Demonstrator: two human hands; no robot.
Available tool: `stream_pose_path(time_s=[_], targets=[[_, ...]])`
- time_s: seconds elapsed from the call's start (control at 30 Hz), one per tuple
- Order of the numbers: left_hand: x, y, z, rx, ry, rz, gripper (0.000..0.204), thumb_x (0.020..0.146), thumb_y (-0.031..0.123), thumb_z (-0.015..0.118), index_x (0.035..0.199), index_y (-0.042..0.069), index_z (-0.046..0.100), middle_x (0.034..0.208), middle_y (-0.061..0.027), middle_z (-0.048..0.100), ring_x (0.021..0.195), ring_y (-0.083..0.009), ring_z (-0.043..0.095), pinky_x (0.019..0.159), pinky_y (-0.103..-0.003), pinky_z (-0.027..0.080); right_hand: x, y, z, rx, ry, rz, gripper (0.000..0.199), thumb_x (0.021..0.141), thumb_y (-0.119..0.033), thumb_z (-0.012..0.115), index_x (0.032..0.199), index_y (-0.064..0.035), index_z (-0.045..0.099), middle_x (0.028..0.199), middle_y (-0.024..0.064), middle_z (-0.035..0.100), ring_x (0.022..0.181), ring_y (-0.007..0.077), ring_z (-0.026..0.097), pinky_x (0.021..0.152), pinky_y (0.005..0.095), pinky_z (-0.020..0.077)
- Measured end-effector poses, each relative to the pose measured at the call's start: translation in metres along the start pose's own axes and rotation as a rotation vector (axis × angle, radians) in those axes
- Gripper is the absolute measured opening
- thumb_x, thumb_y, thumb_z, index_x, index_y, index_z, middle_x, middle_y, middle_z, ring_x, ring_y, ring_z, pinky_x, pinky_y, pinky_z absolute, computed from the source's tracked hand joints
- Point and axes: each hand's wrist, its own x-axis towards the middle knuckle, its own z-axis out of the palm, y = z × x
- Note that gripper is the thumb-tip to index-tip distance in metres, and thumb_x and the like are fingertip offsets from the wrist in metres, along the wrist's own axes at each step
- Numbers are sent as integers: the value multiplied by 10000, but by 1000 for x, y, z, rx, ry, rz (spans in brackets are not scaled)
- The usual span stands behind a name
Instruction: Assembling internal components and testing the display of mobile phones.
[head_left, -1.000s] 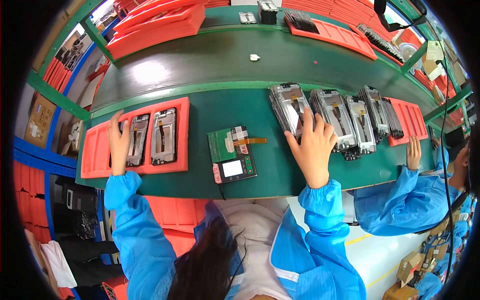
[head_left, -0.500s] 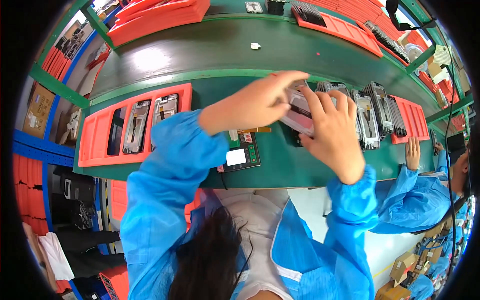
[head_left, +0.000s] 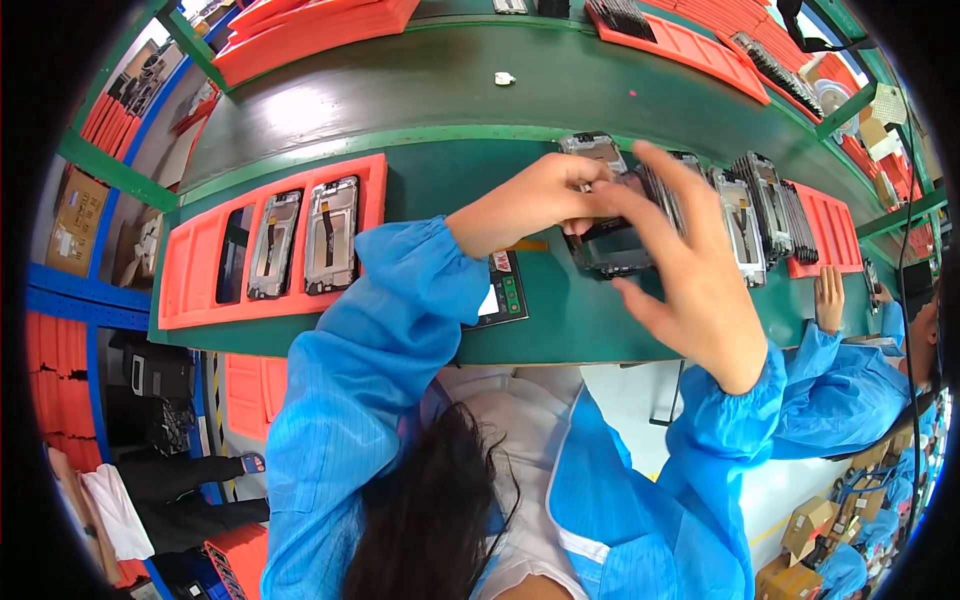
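Observation:
A phone assembly with a dark, glossy face lies beneath my hands, partly covered by them. My left hand has its fingers pinched together at its upper left edge; what sits between the fingertips is hidden. My right hand arches over the assembly with thumb and fingers spread. Its index fingertip comes close to the left fingertips. Just beyond is a metal phone frame, and to the right stand stacked phone frames. A small black test board with green buttons lies partly under my left sleeve.
On the left, a red tray holds several phone parts. Another red tray lies at the right, near a co-worker's hand. A raised shelf runs along the back, with red tray stacks and a small white piece.
The metal phone frame between my hands has left them, and a dark-faced assembly now shows below. My right hand has spread its fingers; my left has moved slightly right and pinched.

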Motion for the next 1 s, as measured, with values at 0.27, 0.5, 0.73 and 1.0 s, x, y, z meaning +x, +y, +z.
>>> stream_pose_path(time_s=[0.27,0.5,0.73,1.0], targets=[[-8,-43,5,-452,73,-9,183,918,129,603,1072,35,574,858,26,539,660,-53,460,542,-202,356,-55,-33,95,314,468,475,299,792,-32,599,1089,-41,632,1370,194,415,1285,354,396,1044,407,324],[-12,-46,3,-459,48,9,171,928,139,595,1057,28,582,877,29,532,684,-45,469,546,-185,359,-45,-54,145,406,584,717,295,815,-30,599,1110,-26,619,1325,176,456,1272,351,397,1051,411,309],[-25,-48,-15,460,159,98,211,862,162,644,1019,26,611,859,-45,605,727,-162,575,651,-307,426,-31,-41,157,402,581,733,216,826,-19,631,1040,13,630,1189,169,557,1090,310,541,932,353,416],[-34,-67,-6,1343,270,111,196,765,158,648,941,77,621,812,-117,669,814,-319,632,786,-432,393,-22,-30,162,484,668,780,119,835,-66,683,813,48,659,982,133,633,918,241,593,826,312,435]])
